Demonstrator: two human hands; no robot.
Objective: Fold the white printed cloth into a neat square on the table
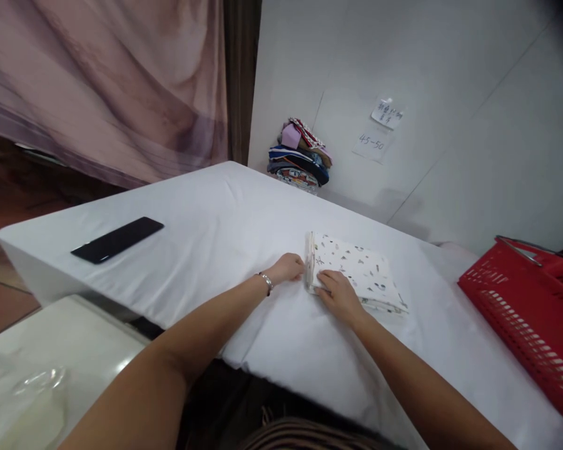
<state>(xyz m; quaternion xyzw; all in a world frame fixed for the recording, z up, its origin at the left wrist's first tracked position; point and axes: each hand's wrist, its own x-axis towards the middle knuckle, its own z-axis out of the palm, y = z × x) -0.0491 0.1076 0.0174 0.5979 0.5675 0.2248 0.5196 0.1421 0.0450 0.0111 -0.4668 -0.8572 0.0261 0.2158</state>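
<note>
Right hand [340,297] on the folded cloth [359,269], at its near left corner: fingers bent and partly open, tips on the top layer, thumb low by the near side. Left hand [287,267] just off the left side of the same cloth, fingers curled nearly closed; cannot tell whether the fingertips touch or pinch its edge. Silvery bracelet [265,283] on the left wrist.

Cloth lies flat on the tabletop [206,250], right of the middle, between near and far edges. White, small scattered dark and greenish prints; layers show along the near side. Tabletop covered in white fabric, lightly creased.

Black flat slab [118,240] near the left end, glossy, well apart from both hands. Red basket [525,312] by the right end, slotted sides, dark handle; its base not clear to see.

Beyond the far edge, against the pale wall [431,75]: pile of folded fabrics [300,156], mixed colours. Two paper notes on the wall, the upper [386,114] handwritten, the lower [372,145] reading "45-50". Pink curtain [136,75] past the left end. White surface [70,344] below the near left edge, clear plastic [37,406] on it.
</note>
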